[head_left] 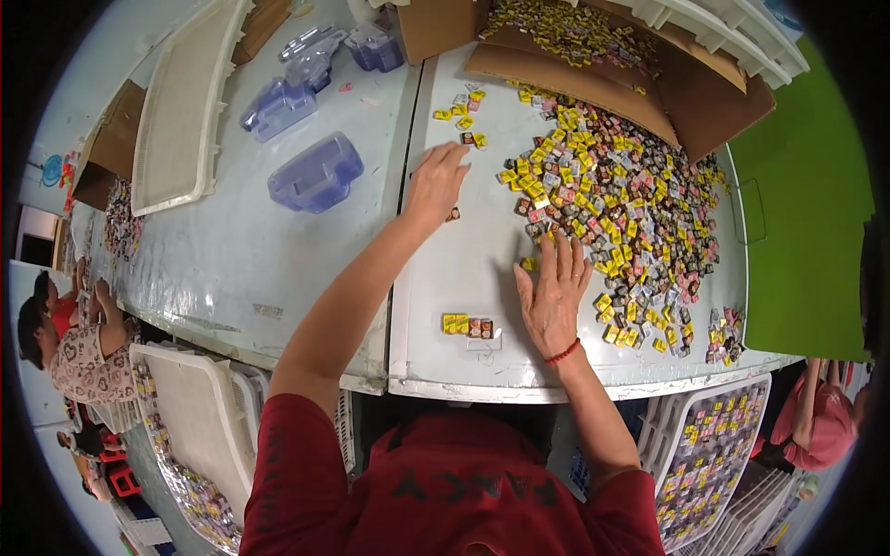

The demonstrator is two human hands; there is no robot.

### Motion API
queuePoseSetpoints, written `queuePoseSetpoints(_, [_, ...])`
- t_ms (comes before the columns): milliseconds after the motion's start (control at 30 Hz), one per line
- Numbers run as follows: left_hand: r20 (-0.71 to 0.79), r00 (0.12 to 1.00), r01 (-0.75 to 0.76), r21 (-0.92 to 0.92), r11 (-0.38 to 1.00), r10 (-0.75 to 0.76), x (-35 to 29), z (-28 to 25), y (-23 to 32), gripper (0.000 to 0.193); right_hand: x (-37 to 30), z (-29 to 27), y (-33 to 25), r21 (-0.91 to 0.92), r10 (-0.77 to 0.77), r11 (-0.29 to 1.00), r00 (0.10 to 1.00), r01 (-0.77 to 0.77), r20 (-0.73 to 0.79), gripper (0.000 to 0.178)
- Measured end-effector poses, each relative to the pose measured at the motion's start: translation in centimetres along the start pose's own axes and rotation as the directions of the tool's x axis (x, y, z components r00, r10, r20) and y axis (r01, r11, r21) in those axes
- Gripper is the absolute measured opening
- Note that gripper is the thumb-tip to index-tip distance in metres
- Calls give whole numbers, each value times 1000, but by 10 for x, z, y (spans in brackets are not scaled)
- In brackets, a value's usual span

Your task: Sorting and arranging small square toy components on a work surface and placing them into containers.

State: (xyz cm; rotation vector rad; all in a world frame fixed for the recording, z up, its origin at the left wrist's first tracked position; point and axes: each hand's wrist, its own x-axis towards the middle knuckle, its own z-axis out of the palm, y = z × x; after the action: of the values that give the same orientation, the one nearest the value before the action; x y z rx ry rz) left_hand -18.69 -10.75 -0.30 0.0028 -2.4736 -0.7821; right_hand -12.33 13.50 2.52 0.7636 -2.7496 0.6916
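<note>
My left hand (438, 185) reaches over the white tabletop, its fingers stretched toward a few small dark and yellow wrapped pieces (473, 140). Nothing shows in its grip. My right hand (553, 301), a red bracelet at its wrist, lies with fingers spread, fingertips at the near left edge of a large heap of small wrapped pieces (630, 222) in yellow, black, pink and grey. Left of that hand, close to the table's front edge, several yellow and brown pieces (467, 325) sit side by side at a small clear plastic shape (484, 347). One dark piece (453, 214) lies beside my left wrist.
An open cardboard box (593, 93) spills pieces at the back. Blue-tinted clear plastic containers (317, 173) and a white crate (176, 111) occupy the left table. Below the edge stand a crate of filled packs (709, 445) and another crate (199, 408). Co-workers sit at both sides.
</note>
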Motion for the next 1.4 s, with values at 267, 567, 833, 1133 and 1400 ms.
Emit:
queuePoseSetpoints(267, [18,965,-259,205,944,261,38,30,-29,26,-2,7,2,42,18,999,999,-20,46,52])
queuePoseSetpoints(567, [5,986,-169,38,985,169,0,8,-6,27,148,31,-5,121,-328,927,924,355,-196,28])
queuePoseSetpoints(833, [-47,985,-166,7,986,166,1,17,-3,25,273,120,3,-19,-502,864,856,504,-124,28])
queuePoseSetpoints(1133, [-52,986,-162,-6,987,161,-7,18,-5,24,235,125,39,113,-449,891,891,440,70,25])
queuePoseSetpoints(1400, [-30,993,-117,-16,993,116,-32,-10,-4,24,140,73,21,134,-421,904,899,406,118,30])
